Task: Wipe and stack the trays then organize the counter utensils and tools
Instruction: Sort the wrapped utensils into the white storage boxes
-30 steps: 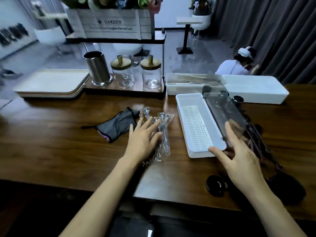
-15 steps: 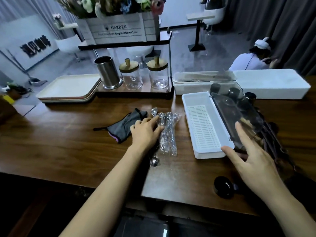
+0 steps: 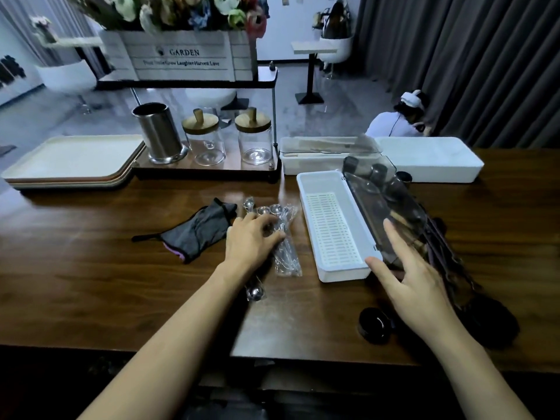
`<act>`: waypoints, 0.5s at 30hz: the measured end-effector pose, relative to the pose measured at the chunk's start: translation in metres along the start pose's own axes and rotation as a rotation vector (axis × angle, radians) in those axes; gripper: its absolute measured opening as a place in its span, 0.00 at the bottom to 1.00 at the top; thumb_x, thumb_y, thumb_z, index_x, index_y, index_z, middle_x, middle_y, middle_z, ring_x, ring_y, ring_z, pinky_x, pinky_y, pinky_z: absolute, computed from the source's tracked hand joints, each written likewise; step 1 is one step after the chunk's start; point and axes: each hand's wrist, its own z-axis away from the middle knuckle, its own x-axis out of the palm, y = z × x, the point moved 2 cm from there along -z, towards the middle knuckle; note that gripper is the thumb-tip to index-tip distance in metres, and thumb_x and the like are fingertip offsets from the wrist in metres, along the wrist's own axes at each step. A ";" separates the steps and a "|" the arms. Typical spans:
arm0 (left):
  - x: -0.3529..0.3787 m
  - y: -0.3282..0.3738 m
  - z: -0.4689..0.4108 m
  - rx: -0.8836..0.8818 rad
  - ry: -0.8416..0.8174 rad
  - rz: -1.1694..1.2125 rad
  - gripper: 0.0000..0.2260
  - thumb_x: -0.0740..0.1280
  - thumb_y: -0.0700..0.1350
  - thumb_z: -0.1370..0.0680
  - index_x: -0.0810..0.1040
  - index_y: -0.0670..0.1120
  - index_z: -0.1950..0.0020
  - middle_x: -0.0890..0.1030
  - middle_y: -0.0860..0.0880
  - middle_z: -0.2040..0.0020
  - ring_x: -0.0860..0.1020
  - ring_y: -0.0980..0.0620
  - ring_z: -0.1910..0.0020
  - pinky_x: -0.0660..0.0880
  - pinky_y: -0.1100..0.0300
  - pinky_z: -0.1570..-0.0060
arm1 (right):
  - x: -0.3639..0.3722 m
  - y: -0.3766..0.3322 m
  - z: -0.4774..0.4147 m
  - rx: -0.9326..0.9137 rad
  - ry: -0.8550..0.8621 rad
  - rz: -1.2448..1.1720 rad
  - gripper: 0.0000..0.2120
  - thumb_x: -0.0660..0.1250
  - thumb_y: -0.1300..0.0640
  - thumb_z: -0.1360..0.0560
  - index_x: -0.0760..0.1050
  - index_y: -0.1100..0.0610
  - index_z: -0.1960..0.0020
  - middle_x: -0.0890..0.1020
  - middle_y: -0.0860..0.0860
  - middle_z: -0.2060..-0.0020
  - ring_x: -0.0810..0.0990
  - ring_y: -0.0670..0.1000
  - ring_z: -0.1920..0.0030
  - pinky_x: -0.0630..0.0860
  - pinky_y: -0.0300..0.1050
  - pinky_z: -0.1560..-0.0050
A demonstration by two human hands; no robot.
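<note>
Several wrapped metal spoons point(image 3: 285, 237) lie in clear plastic on the wooden counter. My left hand point(image 3: 251, 241) is curled over their left side, gripping some; a spoon end point(image 3: 255, 293) sticks out under my wrist. To their right stands an empty white utensil box point(image 3: 333, 225) with a slotted floor. Its smoky clear lid point(image 3: 385, 207) is tipped up, and my right hand point(image 3: 409, 274) holds its near end with spread fingers. A dark cloth point(image 3: 197, 230) lies left of the spoons. Stacked cream trays point(image 3: 72, 160) sit at the far left.
A steel cup point(image 3: 159, 133) and two glass jars point(image 3: 230, 137) stand on a rack under a flower box. Behind the open box sit a lidded utensil box point(image 3: 327, 153) and a white bin point(image 3: 430, 159). Dark utensils point(image 3: 448, 256) and a black lid point(image 3: 374, 325) lie at right. A person sits beyond the counter.
My left hand went from lying flat over the spoons to curling shut around some of them. My right hand stayed on the lid, which stands a little more upright.
</note>
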 end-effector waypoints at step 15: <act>-0.016 -0.010 0.004 -0.145 0.082 0.456 0.08 0.71 0.49 0.23 0.87 0.57 0.46 0.86 0.55 0.58 0.81 0.60 0.61 0.78 0.57 0.56 | -0.004 0.002 0.001 -0.004 -0.027 -0.031 0.34 0.65 0.42 0.21 0.52 0.33 0.21 0.72 0.45 0.27 0.70 0.32 0.48 0.63 0.39 0.38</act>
